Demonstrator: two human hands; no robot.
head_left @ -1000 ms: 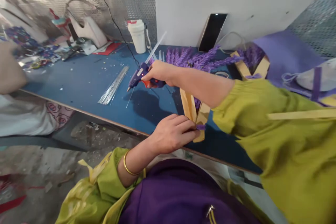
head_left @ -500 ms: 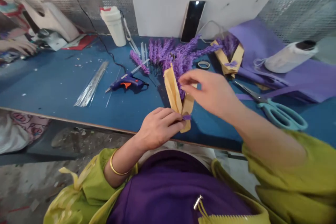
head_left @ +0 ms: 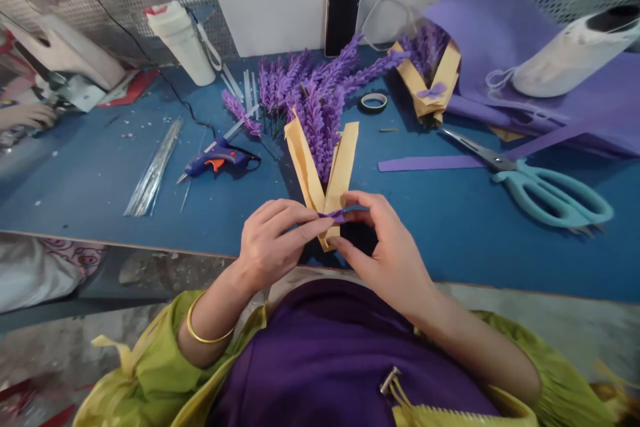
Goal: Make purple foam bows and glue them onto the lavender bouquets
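Note:
A small bouquet of purple lavender-like flowers [head_left: 320, 137], wrapped in tan paper [head_left: 345, 160] folded to a V, lies at the table's front. Across the narrow part of the wrap sits a purple bow [head_left: 335, 216]. My left hand [head_left: 274, 237] is closed on the wrap's left side, its fingers pressing at the bow. From the right, my right hand [head_left: 390, 250] pinches at the bow and the lower wrap with thumb and fingers. The fingertips partly cover the bow. Loose purple flower stems [head_left: 285, 80] lie behind the bouquet.
Left of the bouquet lie a blue glue gun [head_left: 217, 157] and a bundle of thin wires [head_left: 155, 170]. Scissors [head_left: 545, 190], a purple strip [head_left: 430, 163] and a tape roll [head_left: 373, 103] lie right. Another wrapped bouquet [head_left: 430, 83] stands behind. A co-worker's hand [head_left: 27, 117] shows far left.
My right hand has come down from beside the flowers to the bow and lower wrap. My left hand stays at the bow. The camera view has shifted.

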